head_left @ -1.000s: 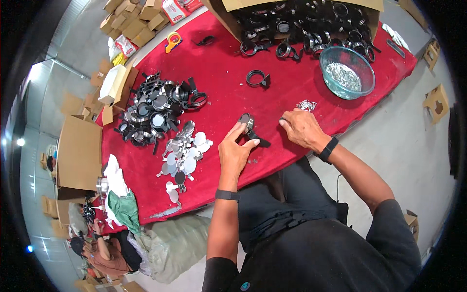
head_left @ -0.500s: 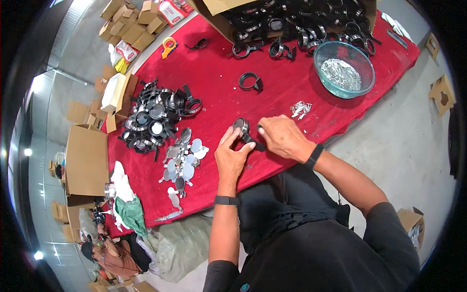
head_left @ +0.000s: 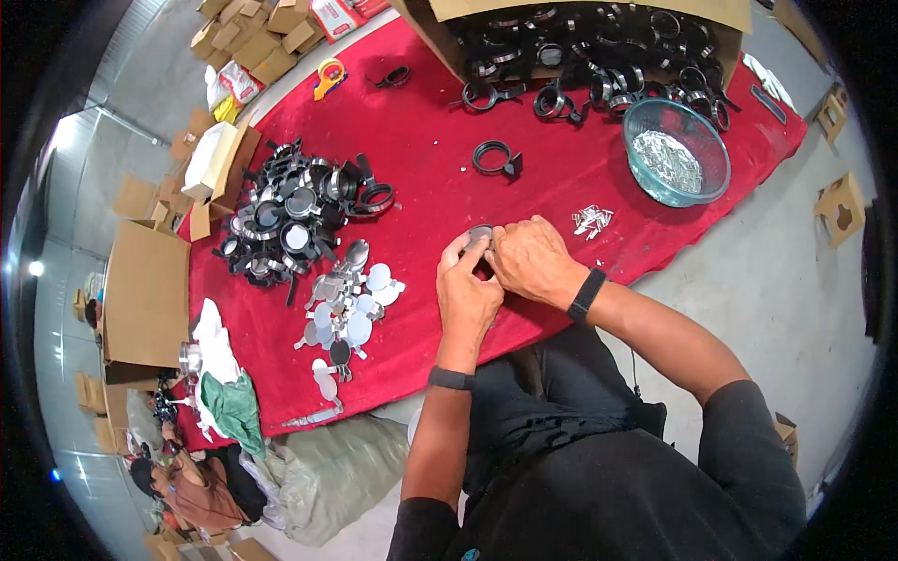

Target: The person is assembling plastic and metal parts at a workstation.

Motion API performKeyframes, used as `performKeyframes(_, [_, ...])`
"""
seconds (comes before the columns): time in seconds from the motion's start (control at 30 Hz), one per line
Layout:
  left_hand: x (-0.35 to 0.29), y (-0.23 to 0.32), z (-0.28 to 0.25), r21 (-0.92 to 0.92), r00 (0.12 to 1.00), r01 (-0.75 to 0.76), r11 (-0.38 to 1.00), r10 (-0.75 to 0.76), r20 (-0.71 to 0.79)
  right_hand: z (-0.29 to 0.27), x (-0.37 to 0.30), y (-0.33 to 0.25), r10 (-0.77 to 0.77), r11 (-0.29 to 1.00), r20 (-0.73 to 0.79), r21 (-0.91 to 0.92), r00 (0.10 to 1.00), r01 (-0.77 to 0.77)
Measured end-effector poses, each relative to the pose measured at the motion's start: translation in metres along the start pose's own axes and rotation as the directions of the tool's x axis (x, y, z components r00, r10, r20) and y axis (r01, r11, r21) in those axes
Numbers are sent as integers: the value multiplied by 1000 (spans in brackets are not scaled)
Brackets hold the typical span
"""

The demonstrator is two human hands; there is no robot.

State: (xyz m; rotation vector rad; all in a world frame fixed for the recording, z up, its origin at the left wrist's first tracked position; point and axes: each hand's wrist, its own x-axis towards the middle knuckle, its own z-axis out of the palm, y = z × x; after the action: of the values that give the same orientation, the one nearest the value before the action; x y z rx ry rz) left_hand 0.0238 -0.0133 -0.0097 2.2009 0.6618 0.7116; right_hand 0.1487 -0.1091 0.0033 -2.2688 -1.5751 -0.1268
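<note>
Close in front of me, a black ring-shaped part with a round grey lid [head_left: 480,233] sits between my hands, mostly covered by fingers. My left hand [head_left: 468,292] grips it from the left, thumb and forefinger near the lid. From the right, my right hand [head_left: 535,260] presses curled fingers and thumb against the same part; anything small in that pinch is hidden. Small silver pins [head_left: 592,221] lie loose just beyond my right hand. Flat round metal lids with tabs [head_left: 358,327] are spread left of my left hand. A single black ring [head_left: 493,158] lies farther up the cloth.
A heap of black ring parts [head_left: 299,201] covers the left side. At the far right stands a clear bowl [head_left: 675,192] of silver pins, before a cardboard box [head_left: 435,51] full of black rings. Yellow tape dispenser [head_left: 329,77] far left. Another person [head_left: 198,491] sits lower left.
My right hand has moved left against my left hand, and both now close around the ring part. Its black arm, visible before, is now covered. The view has shifted slightly.
</note>
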Motion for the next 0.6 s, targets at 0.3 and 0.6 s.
performKeyframes(0.3, [1, -6, -2, -1, 1000, 17, 1000, -17, -2, -3, 6, 2, -115, 990, -71, 68, 991, 120])
performKeyframes(0.6, [4, -6, -9, -22, 1000, 1, 1000, -1, 1, -3, -20, 13, -210, 977, -66, 23, 976, 212])
